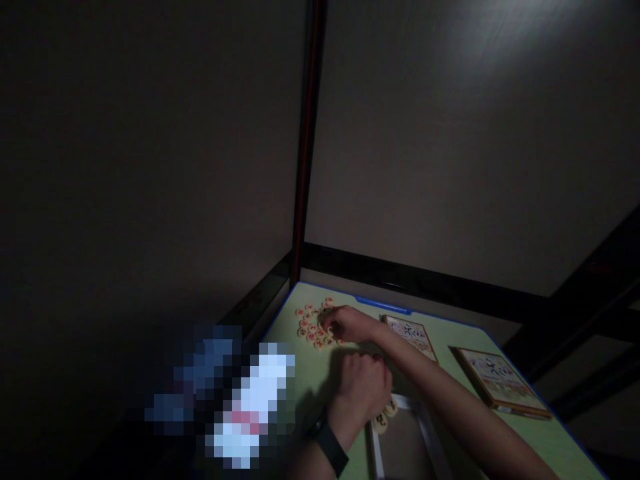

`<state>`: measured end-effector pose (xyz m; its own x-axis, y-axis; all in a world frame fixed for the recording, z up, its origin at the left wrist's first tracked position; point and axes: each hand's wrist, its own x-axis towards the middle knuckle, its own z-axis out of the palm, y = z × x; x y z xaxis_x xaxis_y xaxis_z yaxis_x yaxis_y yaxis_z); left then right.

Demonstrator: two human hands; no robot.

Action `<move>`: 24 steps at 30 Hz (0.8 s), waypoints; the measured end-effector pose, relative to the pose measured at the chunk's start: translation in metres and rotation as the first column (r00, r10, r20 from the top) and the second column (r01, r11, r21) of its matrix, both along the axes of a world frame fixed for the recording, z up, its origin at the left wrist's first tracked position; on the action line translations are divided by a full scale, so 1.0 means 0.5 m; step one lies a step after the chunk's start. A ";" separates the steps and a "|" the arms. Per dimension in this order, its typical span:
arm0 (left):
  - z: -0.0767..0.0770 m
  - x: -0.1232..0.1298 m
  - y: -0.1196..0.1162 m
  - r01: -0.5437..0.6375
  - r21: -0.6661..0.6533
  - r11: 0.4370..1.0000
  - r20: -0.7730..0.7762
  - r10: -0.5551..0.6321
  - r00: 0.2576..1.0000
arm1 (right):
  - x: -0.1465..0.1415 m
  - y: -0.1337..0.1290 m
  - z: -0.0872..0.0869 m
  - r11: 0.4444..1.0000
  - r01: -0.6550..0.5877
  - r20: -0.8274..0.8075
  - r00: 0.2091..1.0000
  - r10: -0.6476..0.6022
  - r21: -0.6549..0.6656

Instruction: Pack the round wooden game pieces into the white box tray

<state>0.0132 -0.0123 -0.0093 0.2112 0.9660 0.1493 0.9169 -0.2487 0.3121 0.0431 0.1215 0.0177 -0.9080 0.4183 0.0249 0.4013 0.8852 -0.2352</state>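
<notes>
Round wooden Chinese chess pieces [304, 323] with red and black characters lie in a loose cluster at the table's far left. My right hand [353, 323] reaches over them from the right, fingers bent down and closed among the pieces. Its fingertips are in shadow, so what they grip is hidden. Closer to me, my left hand [366, 381], a dark band on its wrist, is curled at the corner of a shallow white-rimmed box [376, 457]. Its fingers are closed, their tips out of sight. A few chess pieces [381, 423] lie in that box corner, right beside the left hand.
An illustrated box lid or case [409, 335] lies behind my right forearm, and a similar flat case [503, 380] is farther right. The green table [310, 367] has a blue edge. Dark wall panels stand behind it. A blurred bright patch [253, 407] is at left.
</notes>
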 end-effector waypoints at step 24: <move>-0.019 -0.003 0.075 0.072 -0.318 0.945 0.944 0.309 0.116 | 0.196 -0.091 -0.023 0.898 0.374 -0.592 0.678 -0.436 -0.233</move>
<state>0.0118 0.0251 -0.0189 -0.0538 0.9940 -0.0953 -0.2205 0.0813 0.9720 0.1409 0.0760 0.0061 -0.4436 0.7698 0.4590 0.4546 0.6346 -0.6250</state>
